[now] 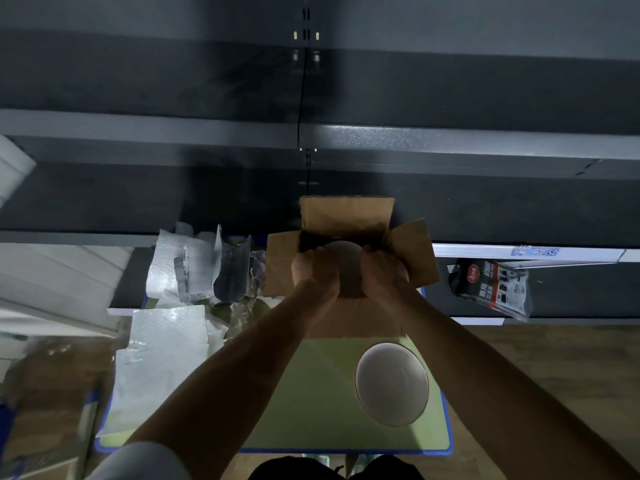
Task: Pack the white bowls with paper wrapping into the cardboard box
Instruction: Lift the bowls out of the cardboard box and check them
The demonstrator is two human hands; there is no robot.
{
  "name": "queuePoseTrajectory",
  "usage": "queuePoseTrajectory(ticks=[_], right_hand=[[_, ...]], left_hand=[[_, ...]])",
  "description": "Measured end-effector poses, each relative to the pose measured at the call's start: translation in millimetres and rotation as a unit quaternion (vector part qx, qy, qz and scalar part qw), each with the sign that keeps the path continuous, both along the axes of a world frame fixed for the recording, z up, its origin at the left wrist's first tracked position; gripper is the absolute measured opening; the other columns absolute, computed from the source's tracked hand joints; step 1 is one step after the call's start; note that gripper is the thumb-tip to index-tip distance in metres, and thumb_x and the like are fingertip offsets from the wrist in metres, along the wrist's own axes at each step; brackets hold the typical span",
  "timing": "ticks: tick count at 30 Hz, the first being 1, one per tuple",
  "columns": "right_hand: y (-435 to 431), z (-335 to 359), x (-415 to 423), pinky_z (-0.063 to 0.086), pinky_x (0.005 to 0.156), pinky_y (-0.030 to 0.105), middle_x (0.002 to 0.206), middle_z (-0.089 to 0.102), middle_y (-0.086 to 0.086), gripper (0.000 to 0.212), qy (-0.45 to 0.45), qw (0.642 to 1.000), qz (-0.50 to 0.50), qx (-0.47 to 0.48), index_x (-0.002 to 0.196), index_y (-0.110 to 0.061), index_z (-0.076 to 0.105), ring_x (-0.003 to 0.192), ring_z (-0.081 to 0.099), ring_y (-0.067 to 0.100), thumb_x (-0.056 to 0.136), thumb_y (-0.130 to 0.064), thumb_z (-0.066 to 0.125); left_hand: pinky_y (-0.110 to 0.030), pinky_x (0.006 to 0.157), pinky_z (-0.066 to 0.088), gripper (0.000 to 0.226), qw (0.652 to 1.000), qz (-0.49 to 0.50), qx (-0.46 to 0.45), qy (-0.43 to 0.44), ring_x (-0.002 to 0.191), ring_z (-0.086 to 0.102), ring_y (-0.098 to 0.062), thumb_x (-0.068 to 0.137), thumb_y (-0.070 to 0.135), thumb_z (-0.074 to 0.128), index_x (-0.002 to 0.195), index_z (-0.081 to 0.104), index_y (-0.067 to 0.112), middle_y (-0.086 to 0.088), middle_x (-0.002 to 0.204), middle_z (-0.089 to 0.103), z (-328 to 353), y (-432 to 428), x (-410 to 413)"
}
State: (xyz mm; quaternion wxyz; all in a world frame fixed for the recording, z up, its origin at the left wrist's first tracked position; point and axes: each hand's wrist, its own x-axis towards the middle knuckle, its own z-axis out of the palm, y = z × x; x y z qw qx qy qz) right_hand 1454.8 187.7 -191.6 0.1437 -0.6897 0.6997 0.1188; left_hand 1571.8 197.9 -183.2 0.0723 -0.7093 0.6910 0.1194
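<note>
**Q:** State of the hands?

**A:** Both are engaged. My left hand [311, 270] and right hand [381, 271] grip the held bowl [344, 261] from opposite sides, with the fingers [313, 256] curled round its edge. Neither hand is free.

**Q:** Position of the load relative to the target?

**A:** The held bowl sits at the mouth of the cardboard box [346, 213], between the two side flaps. The dark cavity lies directly beyond and below it. Both hands are equally near, so I judge the next move to be a straight lowering. I cannot tell whether this bowl is wrapped.

**Q:** Remaining items?

**A:** A second bowl [391, 384] rests on the green desk [311, 393], on my right and just short of the box's near flap. The right hand is the nearer one. The wrapping sheets [162, 344] lie along the left side of the desk, well apart from that bowl.

**Q:** Obstructions?

**A:**
- All four flaps are splayed outward.
- The right hand overlaps the right flap, which could catch my knuckles on the way down.
- The shelving [450, 143] stands close behind the box.
- A packet [491, 289] lies off to the right, clear of the path.
</note>
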Motion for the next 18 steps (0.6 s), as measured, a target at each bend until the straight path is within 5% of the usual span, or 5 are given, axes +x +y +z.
queuePoseTrajectory(ticks=[5, 8, 11, 18], right_hand=[[0, 1, 4, 0.044, 0.089, 0.037, 0.126, 0.060, 0.016, 0.042, 0.000, 0.998, -0.026, -0.051, 0.132, -0.005, 0.049, 0.116, 0.057, 0.033, 0.107, -0.027, 0.024], [4, 6, 3, 0.045, 0.086, 0.042, 0.128, 0.054, 0.021, 0.034, -0.050, 0.997, -0.035, -0.053, 0.134, -0.003, 0.042, 0.115, 0.055, 0.039, 0.103, -0.014, 0.035], [6, 18, -2, 0.052, 0.081, 0.042, 0.128, 0.054, 0.020, 0.041, -0.042, 0.996, -0.044, -0.064, 0.134, -0.003, 0.040, 0.111, 0.060, 0.037, 0.095, -0.009, 0.053], [29, 46, -20, 0.050, 0.080, 0.041, 0.120, 0.052, 0.018, 0.044, -0.103, 0.978, -0.018, -0.183, 0.131, -0.007, 0.045, 0.107, 0.058, 0.038, 0.090, -0.012, 0.059]], left_hand=[[-0.028, 0.063, 0.043, 0.026, 0.999, 0.024, 0.012, -0.021, 0.098, 0.067, -0.021, 0.101, 0.017, 0.046, 0.126, 0.050, 0.011, -0.007, 0.110, 0.067, 2, -2, -3], [-0.032, 0.066, 0.048, 0.028, 0.998, 0.053, 0.010, 0.019, 0.099, 0.066, -0.026, 0.105, 0.018, 0.033, 0.126, 0.049, 0.009, -0.011, 0.109, 0.067, 8, -4, 1], [-0.034, 0.067, 0.049, 0.033, 0.998, 0.039, -0.024, 0.041, 0.101, 0.065, -0.030, 0.097, 0.013, 0.048, 0.129, 0.044, 0.008, -0.014, 0.113, 0.065, 17, -3, 9], [-0.036, 0.061, 0.046, 0.043, 0.984, -0.007, -0.141, 0.110, 0.088, 0.064, -0.035, 0.088, 0.015, 0.049, 0.131, 0.045, 0.013, -0.014, 0.097, 0.067, 49, 20, 31]])
